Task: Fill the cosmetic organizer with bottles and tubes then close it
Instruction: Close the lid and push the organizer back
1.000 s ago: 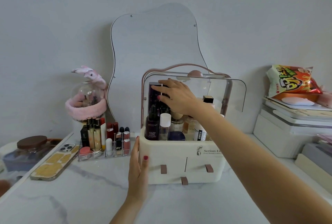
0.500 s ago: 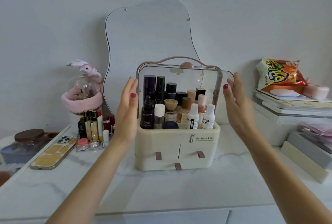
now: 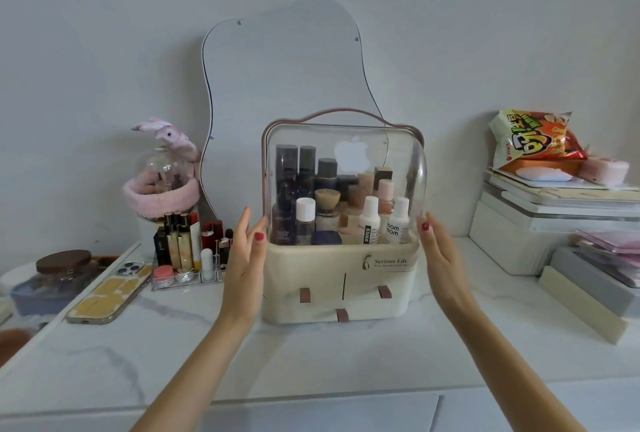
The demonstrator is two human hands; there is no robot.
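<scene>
Both hands, the left hand (image 3: pixel 246 260) and the right hand (image 3: pixel 437 255), keep a spread, flat-fingered grip at the sides of the cosmetic organizer (image 3: pixel 341 288), thumbs at the lower edge of its clear lid (image 3: pixel 346 161). The lid looks down over the packed bottles (image 3: pixel 369 224), so the task seems all but done. The organizer stands on a white marbled counter (image 3: pixel 311 362) against a pale wall, a mirror (image 3: pixel 284 85) behind it.

Organizer (image 3: pixel 341 279) flanked: lipstick tray (image 3: pixel 188 258) near left, white boxes (image 3: pixel 540 237) right; counter front open.
</scene>
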